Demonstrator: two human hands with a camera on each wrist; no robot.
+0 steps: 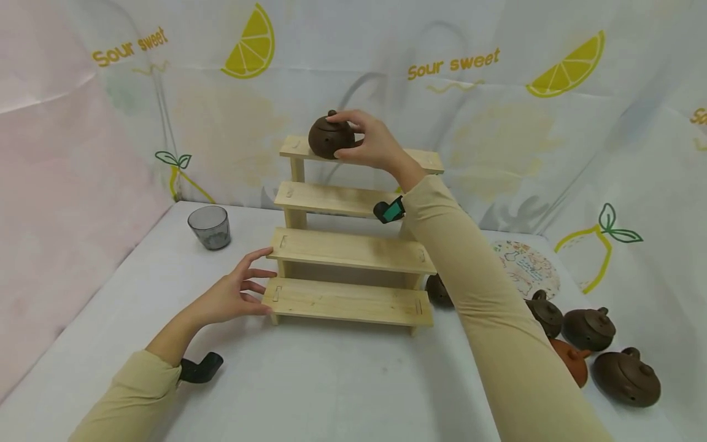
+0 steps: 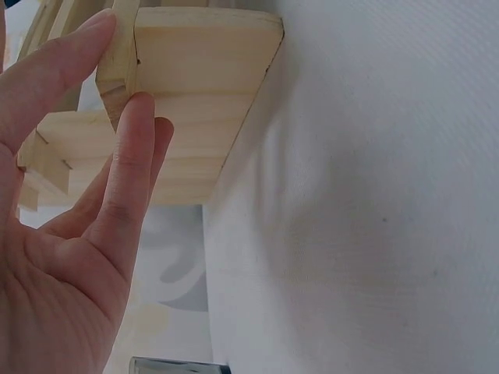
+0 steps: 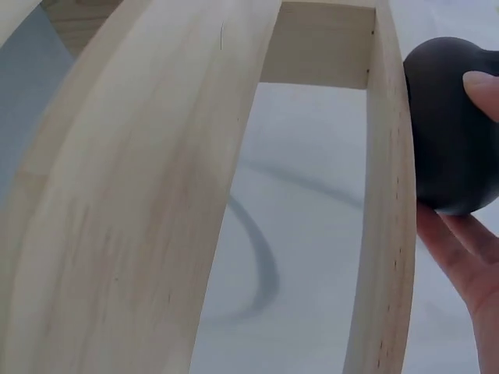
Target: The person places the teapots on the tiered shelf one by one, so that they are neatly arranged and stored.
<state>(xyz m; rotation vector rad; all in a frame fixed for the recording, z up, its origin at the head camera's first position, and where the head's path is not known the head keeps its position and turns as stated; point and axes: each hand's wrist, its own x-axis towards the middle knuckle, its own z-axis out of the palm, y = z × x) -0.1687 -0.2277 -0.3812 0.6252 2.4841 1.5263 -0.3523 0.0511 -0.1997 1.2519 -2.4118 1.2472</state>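
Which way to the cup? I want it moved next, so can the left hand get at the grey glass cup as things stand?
Probably yes. The left hand rests with straight fingers against the wooden rack, holding nothing, and the bare table between it and the grey glass cup looks free.

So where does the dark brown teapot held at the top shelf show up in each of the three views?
Head: dark brown teapot top centre, gripped by the right hand on the top step.
Left wrist: not in view.
Right wrist: at the right edge, fingers beneath it.
Shared landmark: the wooden stepped shelf.
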